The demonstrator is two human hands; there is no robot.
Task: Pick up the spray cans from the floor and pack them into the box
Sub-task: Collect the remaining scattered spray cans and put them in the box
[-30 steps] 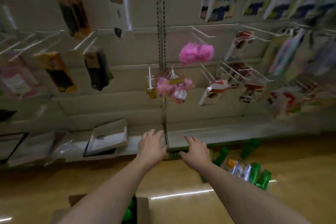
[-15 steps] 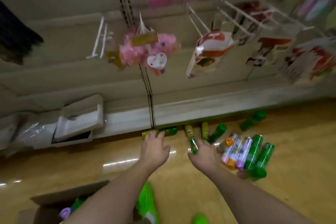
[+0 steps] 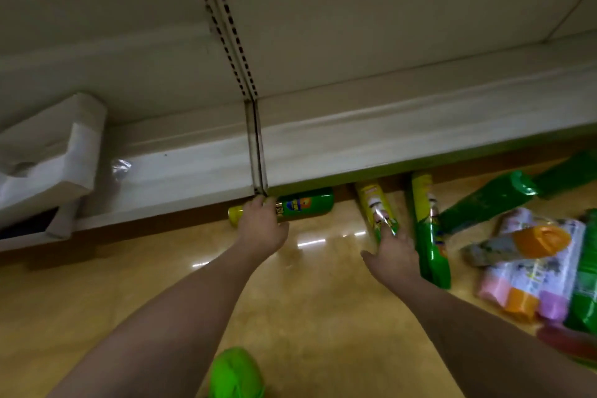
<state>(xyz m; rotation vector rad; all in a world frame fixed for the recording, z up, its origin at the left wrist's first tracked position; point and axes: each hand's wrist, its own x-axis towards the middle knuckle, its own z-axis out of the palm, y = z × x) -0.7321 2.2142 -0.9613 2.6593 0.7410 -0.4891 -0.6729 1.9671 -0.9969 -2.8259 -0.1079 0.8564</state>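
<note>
Several spray cans lie on the yellow floor along the shelf base. My left hand [image 3: 263,228] reaches forward, its fingers curled over the middle of a green can with a yellow end [image 3: 305,205] that lies sideways under the shelf edge. My right hand [image 3: 392,254] is spread, fingertips resting on the lower end of a yellow-and-green can [image 3: 374,203]. Beside it lies another yellow-green can [image 3: 431,236]. Further right lie dark green cans [image 3: 484,200] and white floral cans with orange and pink caps [image 3: 533,268]. The box is out of view.
The white shelf base [image 3: 339,152] overhangs the cans and runs across the view, with a slotted upright [image 3: 255,145] just above my left hand. A white carton [image 3: 48,145] sits on the shelf at the left. A bright green cap [image 3: 235,371] shows at the bottom edge.
The view has dropped closer to the floor and the box has left the frame. My left hand has reached onto the green can; my right hand has moved up to the yellow-and-green can.
</note>
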